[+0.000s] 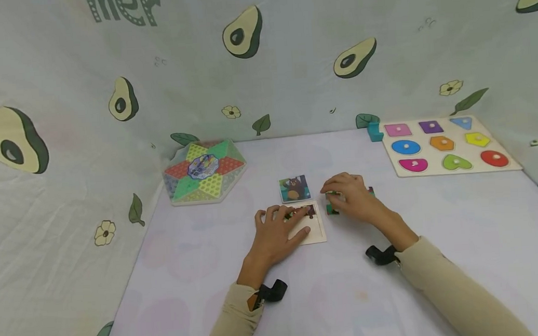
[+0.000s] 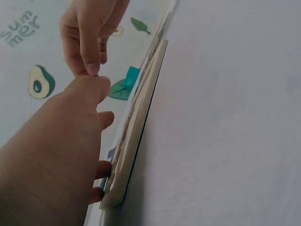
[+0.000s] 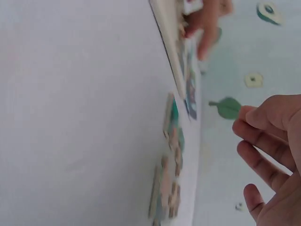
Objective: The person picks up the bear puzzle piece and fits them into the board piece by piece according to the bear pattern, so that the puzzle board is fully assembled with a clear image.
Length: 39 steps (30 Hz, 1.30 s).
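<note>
The left hand spreads its fingers over the wooden jigsaw tray beneath it on the counter, while the right hand bends over loose jigsaw pieces, whether pinching one I cannot tell, and a bear picture lies just beyond the left hand.

Down the middle, a pale wooden tray is being touched by the spread left hand, with colourful pieces seen set along its far edge. Just beyond, a bear picture is laid flat. To the right, loose puzzle pieces are partly covered by the right hand, fingers bent. A hexagonal box is placed far left; far right, a shape board is propped by the avocado-printed cloth.
</note>
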Each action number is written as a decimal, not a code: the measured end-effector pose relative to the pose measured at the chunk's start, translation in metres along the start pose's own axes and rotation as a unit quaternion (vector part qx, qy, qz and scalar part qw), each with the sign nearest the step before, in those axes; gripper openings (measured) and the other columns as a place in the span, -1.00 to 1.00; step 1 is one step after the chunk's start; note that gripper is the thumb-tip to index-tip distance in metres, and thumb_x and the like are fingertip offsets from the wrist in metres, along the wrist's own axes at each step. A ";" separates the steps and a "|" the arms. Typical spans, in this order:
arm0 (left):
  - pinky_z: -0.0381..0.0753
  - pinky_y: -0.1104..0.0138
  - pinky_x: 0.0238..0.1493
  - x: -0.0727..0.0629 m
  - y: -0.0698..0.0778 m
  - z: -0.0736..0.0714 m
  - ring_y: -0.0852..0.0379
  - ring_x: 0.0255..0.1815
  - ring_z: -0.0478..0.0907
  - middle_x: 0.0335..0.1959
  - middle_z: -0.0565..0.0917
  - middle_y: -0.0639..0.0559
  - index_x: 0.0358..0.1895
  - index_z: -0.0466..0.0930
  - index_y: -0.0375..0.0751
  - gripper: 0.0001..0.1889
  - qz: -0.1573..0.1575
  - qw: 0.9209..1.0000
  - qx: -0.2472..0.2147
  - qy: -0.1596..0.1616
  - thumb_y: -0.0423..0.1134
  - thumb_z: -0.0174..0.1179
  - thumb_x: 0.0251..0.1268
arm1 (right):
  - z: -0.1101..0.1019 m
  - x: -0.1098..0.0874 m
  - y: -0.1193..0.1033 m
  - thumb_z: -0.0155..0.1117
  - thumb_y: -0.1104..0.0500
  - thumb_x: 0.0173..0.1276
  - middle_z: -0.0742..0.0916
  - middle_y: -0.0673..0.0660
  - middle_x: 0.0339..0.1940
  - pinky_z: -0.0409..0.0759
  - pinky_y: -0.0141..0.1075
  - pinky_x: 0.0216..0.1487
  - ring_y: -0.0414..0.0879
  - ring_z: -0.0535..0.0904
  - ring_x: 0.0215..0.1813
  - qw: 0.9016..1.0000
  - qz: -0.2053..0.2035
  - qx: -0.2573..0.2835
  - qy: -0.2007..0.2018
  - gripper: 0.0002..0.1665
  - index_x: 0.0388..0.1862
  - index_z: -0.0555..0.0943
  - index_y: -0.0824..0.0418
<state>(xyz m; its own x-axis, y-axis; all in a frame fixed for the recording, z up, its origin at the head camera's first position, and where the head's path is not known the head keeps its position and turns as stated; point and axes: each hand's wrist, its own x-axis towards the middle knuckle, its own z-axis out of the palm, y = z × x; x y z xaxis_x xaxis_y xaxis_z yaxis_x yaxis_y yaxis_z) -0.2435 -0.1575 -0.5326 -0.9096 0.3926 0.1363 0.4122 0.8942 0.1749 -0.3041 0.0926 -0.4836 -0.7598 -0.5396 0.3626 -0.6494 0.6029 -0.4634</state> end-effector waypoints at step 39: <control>0.22 -0.02 0.30 -0.009 -0.028 -0.007 0.05 0.36 0.25 0.36 0.42 0.19 0.36 0.51 0.16 -0.44 0.014 0.993 -0.113 0.013 0.22 0.17 0.35 | -0.008 0.005 0.040 0.48 0.21 0.28 0.72 0.11 -0.03 0.11 0.22 0.17 0.10 0.46 0.17 0.991 0.012 -0.089 -0.101 -0.84 -0.16 0.77 0.17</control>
<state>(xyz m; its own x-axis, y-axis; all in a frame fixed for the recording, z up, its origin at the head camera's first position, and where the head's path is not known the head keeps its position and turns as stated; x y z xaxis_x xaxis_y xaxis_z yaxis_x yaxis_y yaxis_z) -0.2461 -0.1875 -0.5318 -0.8968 0.4090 0.1685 0.4419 0.8102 0.3851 -0.3346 0.1187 -0.4936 -0.7651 -0.6193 0.1761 -0.6400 0.7019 -0.3126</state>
